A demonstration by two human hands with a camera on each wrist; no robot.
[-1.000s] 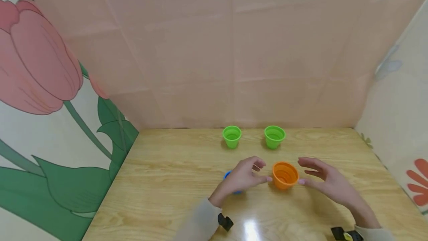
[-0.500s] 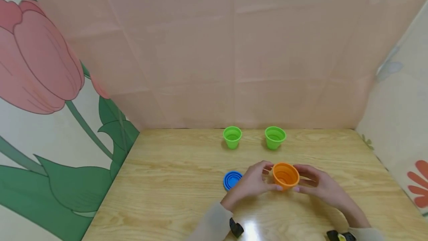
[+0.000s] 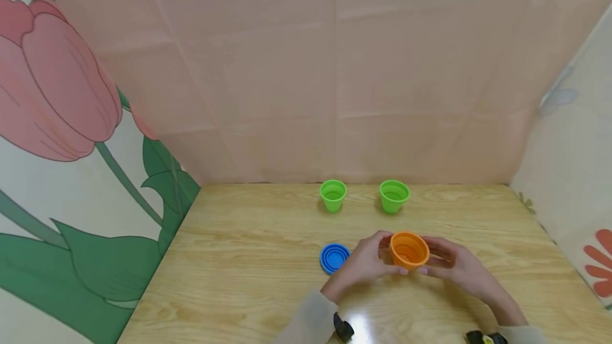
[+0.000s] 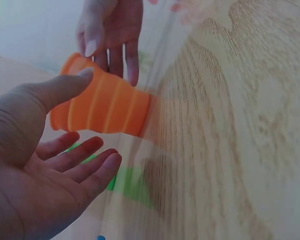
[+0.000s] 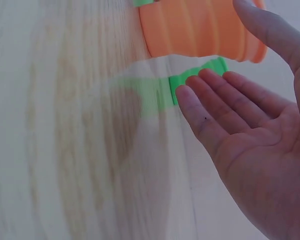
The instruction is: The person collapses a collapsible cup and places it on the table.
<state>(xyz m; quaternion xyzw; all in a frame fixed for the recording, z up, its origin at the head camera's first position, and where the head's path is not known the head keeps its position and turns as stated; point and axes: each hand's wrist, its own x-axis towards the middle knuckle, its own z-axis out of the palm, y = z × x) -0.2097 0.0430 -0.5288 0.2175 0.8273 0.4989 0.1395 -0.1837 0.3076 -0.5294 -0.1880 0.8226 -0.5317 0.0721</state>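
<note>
An orange collapsible cup (image 3: pixel 409 251) stands upright on the wooden table (image 3: pixel 248 269), with ribbed sides and its mouth up. My left hand (image 3: pixel 365 263) holds its left side, the thumb lying along the front and the fingers reaching behind. On the right side my right hand (image 3: pixel 456 267) holds it the same way, thumb in front. In the left wrist view the left thumb (image 4: pixel 65 89) overlaps the cup's wall near the rim. A flattened blue collapsible cup (image 3: pixel 333 258) lies just left of my left hand, partly covered by it.
Two green collapsible cups stand upright near the back edge, a left one (image 3: pixel 332 196) and a right one (image 3: pixel 394 196). A pinkish sheet (image 3: pixel 306 78) hangs behind the table. Printed panels with a tulip (image 3: pixel 71 84) and a red flower (image 3: pixel 603 261) flank it.
Both hands have closed in on the orange cup from either side, the left hand moving right and uncovering most of the blue cup. During the last half second they barely moved.
</note>
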